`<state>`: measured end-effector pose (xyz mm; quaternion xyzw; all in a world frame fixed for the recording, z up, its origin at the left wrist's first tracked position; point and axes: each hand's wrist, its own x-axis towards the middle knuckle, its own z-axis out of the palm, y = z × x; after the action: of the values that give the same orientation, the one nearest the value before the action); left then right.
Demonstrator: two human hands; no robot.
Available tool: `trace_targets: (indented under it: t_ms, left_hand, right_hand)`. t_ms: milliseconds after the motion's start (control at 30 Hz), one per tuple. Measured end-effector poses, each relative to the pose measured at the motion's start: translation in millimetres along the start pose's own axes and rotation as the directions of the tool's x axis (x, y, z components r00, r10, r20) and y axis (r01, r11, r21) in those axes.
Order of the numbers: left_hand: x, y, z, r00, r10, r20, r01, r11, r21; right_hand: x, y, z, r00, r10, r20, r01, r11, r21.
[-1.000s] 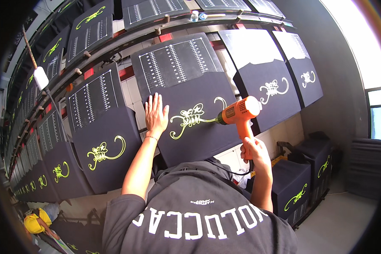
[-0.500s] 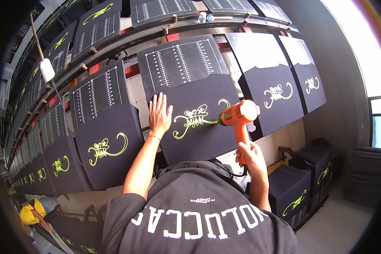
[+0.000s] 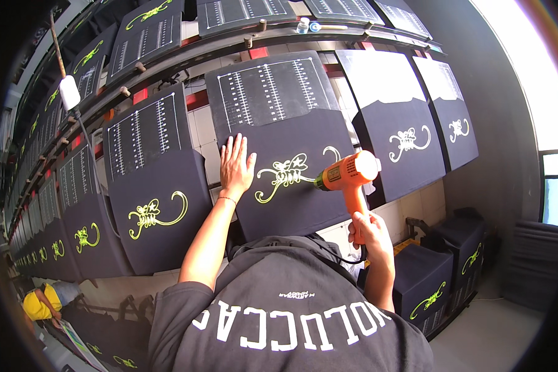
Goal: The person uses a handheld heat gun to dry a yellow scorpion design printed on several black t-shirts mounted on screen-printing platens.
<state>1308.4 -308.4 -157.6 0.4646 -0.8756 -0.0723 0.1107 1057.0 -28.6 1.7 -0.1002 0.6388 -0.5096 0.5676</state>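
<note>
Orange in the head view, the heat gun (image 3: 355, 172) sits in the right hand (image 3: 372, 232), fingers curled around its handle. Ahead and left of them, its nozzle points at the yellow-green print (image 3: 289, 178) on black fabric (image 3: 291, 214). The left hand (image 3: 236, 173) lies there flat, fingers slightly spread. Well beyond its fingertips stands a small bottle (image 3: 302, 26), contents too small to tell.

Grey wall (image 3: 487, 118), bright window (image 3: 533, 62), grey floor (image 3: 496, 332)

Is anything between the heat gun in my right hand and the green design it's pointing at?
Nothing visible: the heat gun in your right hand has its nozzle at the green design; your left hand lies aside at the left edge of the dark cloth.
</note>
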Motion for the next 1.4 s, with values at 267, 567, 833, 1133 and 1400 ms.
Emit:
trace_targets:
  t_ms: [267, 567, 833, 1133, 1400]
  left_hand:
    - [-0.4, -0.2, -1.2, 1.0, 0.008, -0.019, -0.008, 1.0, -0.005]
    - [-0.2, 0.6, -1.0, 1.0, 0.011, -0.026, -0.011, 1.0, -0.007]
    - [-0.7, -2.0, 0.4, 0.999, 0.023, -0.036, -0.023, 1.0, -0.003]
    - [-0.1, -1.5, -0.5, 0.998, 0.025, -0.057, -0.026, 1.0, -0.017]
    - [0.0, -0.3, -2.2, 0.999, 0.019, -0.044, -0.021, 0.999, -0.04]
  right_hand:
    - [-1.0, 2.7, 10.4, 0.999, -0.012, 0.052, 0.012, 1.0, -0.002]
    - [6.0, 0.3, 17.1, 0.995, 0.002, 0.097, 0.0, 1.0, -0.016]
    - [10.5, -1.8, 23.5, 0.989, 0.002, 0.146, 0.007, 0.998, -0.06]
    - [12.8, -7.8, 27.1, 0.982, 0.024, 0.187, -0.011, 0.997, -0.073]
    - [16.8, -12.8, 29.8, 0.979, 0.043, 0.197, -0.028, 0.996, -0.081]
